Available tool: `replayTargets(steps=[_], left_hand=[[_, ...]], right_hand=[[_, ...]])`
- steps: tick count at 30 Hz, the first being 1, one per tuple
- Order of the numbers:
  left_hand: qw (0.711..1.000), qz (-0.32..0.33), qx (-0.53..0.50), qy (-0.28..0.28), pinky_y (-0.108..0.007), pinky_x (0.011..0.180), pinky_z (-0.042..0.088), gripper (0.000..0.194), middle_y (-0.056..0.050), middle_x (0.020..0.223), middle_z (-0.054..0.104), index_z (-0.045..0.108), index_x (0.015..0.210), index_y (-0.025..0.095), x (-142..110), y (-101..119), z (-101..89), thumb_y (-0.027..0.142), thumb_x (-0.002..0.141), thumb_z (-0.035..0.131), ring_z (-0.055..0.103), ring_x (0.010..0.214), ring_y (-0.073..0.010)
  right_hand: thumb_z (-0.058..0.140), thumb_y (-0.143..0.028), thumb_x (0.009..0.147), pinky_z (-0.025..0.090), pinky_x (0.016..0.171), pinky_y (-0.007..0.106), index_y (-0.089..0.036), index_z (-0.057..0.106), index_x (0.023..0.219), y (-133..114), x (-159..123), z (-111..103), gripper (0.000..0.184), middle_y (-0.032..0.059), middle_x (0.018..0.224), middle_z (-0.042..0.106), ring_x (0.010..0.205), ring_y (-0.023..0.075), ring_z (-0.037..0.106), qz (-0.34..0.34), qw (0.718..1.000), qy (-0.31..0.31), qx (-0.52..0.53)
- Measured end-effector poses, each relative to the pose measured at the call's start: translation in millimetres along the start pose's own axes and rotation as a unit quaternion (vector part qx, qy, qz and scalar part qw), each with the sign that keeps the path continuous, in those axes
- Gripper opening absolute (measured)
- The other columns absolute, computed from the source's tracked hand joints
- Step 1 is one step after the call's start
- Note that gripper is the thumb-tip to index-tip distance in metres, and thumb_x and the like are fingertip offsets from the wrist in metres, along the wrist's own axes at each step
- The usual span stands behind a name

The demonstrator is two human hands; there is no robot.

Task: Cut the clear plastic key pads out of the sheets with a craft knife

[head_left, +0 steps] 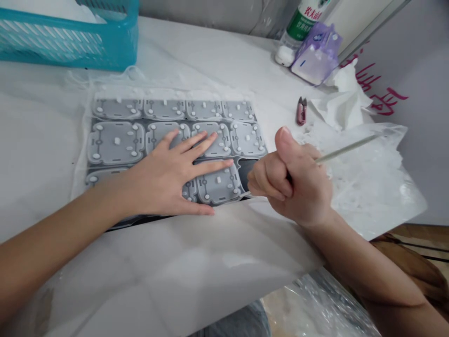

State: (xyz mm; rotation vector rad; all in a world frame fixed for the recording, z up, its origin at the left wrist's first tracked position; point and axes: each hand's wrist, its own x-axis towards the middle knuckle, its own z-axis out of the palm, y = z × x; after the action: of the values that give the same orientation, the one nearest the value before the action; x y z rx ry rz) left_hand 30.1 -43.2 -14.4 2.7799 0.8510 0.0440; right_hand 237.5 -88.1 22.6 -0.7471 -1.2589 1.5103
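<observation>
My left hand (175, 168) lies flat with fingers spread on a sheet of grey rounded-square plastic pieces (117, 142), set in rows and dotted with small white bumps. My right hand (294, 180) is closed in a fist around a thin pale rod (345, 149), thumb raised. One end of the rod sticks out to the right; the other reaches down-left to the corner of a grey piece beside my left fingertips. A dark gap (249, 172) in the sheet shows just left of my right fist. My left hand and forearm hide several pieces.
A turquoise basket (119, 44) stands at the back left. At the back right are a water bottle (300, 23), a white case (285, 55) and a purple tissue pack (315, 56). Small red snips (301, 111), crumpled tissue (345, 100) and clear plastic (372, 187) lie at the right.
</observation>
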Motion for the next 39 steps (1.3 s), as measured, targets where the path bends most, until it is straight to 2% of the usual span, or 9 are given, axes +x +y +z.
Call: replayTargets(steps=[2,6,13,21,27,30,33,36,39], left_hand=[[1.000,0.009,-0.003,0.002,-0.061,0.108,0.006,0.077,-0.004,0.159,0.002,0.025,0.145,0.042,-0.1,-0.7,0.2,0.076,0.077,0.041,0.014,0.142,-0.0381],[1.000,0.013,-0.009,0.017,-0.061,0.109,0.007,0.080,-0.007,0.158,0.006,0.030,0.144,0.039,0.3,-0.6,0.8,0.078,0.075,0.043,0.016,0.141,-0.0386],[0.999,0.020,0.009,0.035,-0.064,0.106,0.013,0.074,-0.013,0.157,0.013,0.034,0.143,0.035,0.8,0.6,2.4,0.074,0.080,0.040,0.017,0.141,-0.0370],[0.999,0.018,0.002,0.040,-0.061,0.108,0.011,0.073,-0.010,0.157,0.012,0.034,0.142,0.038,0.5,-0.2,3.6,0.074,0.079,0.042,0.017,0.142,-0.0347],[0.999,0.011,-0.020,0.026,-0.063,0.108,0.008,0.075,-0.005,0.158,0.010,0.031,0.143,0.041,1.0,-1.6,2.5,0.075,0.077,0.043,0.017,0.141,-0.0370],[0.999,0.016,-0.024,0.030,-0.065,0.107,0.010,0.075,-0.006,0.158,0.010,0.031,0.143,0.040,1.8,-1.8,3.0,0.075,0.077,0.044,0.019,0.141,-0.0387],[0.999,0.015,-0.016,0.033,-0.065,0.107,0.012,0.076,-0.009,0.157,0.011,0.031,0.143,0.039,2.1,-1.0,3.3,0.075,0.078,0.042,0.019,0.141,-0.0380],[0.999,0.009,-0.012,0.030,-0.062,0.109,0.010,0.077,-0.009,0.157,0.011,0.030,0.144,0.038,1.7,-0.2,3.0,0.075,0.078,0.042,0.017,0.142,-0.0360],[1.000,0.009,-0.005,0.027,-0.061,0.109,0.008,0.077,-0.009,0.158,0.009,0.029,0.144,0.038,1.1,0.0,2.8,0.076,0.078,0.041,0.016,0.142,-0.0352]], right_hand=[[0.037,-0.034,0.098,0.020,0.036,0.020,-0.015,0.026,0.041,4.3,1.7,0.1,0.061,-0.0044,0.037,0.023,0.035,0.0042,0.024,-0.008,0.999,-0.007,0.032],[0.036,-0.035,0.098,0.020,0.036,0.020,-0.015,0.023,0.043,9.2,2.4,3.5,0.060,-0.0046,0.037,0.022,0.035,0.0043,0.022,-0.017,0.998,-0.010,0.059],[0.033,-0.035,0.099,0.023,0.037,0.020,-0.016,0.025,0.043,9.1,-1.2,6.4,0.060,-0.0043,0.038,0.023,0.036,0.0050,0.024,-0.016,0.998,-0.004,0.052],[0.032,-0.034,0.099,0.021,0.037,0.021,-0.015,0.026,0.043,11.4,-2.9,8.0,0.060,-0.0041,0.038,0.026,0.035,0.0044,0.024,-0.030,0.998,-0.013,0.051],[0.031,-0.027,0.100,0.026,0.041,0.024,-0.015,0.031,0.045,4.3,-9.7,8.2,0.056,-0.0035,0.042,0.032,0.039,0.0055,0.031,-0.056,0.996,-0.042,-0.057],[0.036,-0.027,0.099,0.025,0.040,0.023,-0.015,0.031,0.046,-5.5,-9.5,4.9,0.054,-0.0045,0.044,0.029,0.040,0.0050,0.028,-0.031,0.992,-0.067,-0.102],[0.038,-0.026,0.098,0.021,0.039,0.023,-0.015,0.029,0.046,-13.5,-5.9,-1.2,0.055,-0.0051,0.043,0.025,0.039,0.0042,0.023,0.011,0.989,-0.063,-0.135],[0.037,-0.026,0.099,0.021,0.039,0.023,-0.016,0.029,0.044,-14.0,-2.7,-7.4,0.056,-0.0051,0.041,0.025,0.038,0.0043,0.024,0.019,0.988,-0.074,-0.134],[0.038,-0.028,0.098,0.022,0.038,0.023,-0.016,0.027,0.043,-6.6,0.5,-11.1,0.058,-0.0051,0.039,0.024,0.036,0.0043,0.023,-0.014,0.992,-0.102,-0.074]])
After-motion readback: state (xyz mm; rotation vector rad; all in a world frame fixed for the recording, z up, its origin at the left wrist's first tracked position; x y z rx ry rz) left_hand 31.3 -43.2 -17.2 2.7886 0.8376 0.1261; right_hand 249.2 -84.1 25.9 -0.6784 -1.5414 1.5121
